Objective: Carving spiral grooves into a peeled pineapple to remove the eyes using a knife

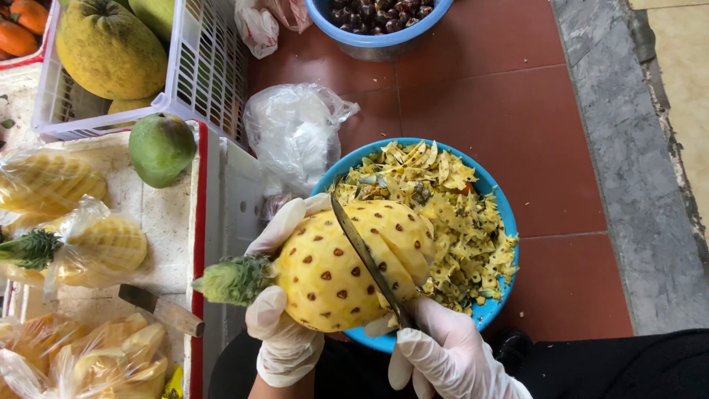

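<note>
Right hand (443,355): nearest, in a thin pale glove, fingers clamped round the handle of a knife (365,258).
Knife: its dark blade lies slantwise across the fruit, edge pressed into the flesh, tip pointing far and left.
Left hand (284,325): gloved too, cupped under and behind the pineapple (347,262), fingers wrapped tight round its left end by the crown.
Pineapple: peeled, yellow, dotted with brown eyes on its left part, spiral grooves already cut on its right part; held on its side above the near left rim of the basin, its green stub of crown (235,279) pointing left.
Blue basin (502,214): on the red tiled floor (480,96), just behind the fruit, heaped with yellow peelings (450,207).
Left side: a white foam box (177,222) carrying bagged peeled pineapples (96,244), a wooden-handled knife (159,309) and a green mango (161,148).
Clear plastic bag (295,133): crumpled on the floor, beyond the basin and to its left.
White crate (207,74): far left, holding large yellow-green fruit (111,48).
Far basin (377,41): blue, filled with small dark round fruit.
</note>
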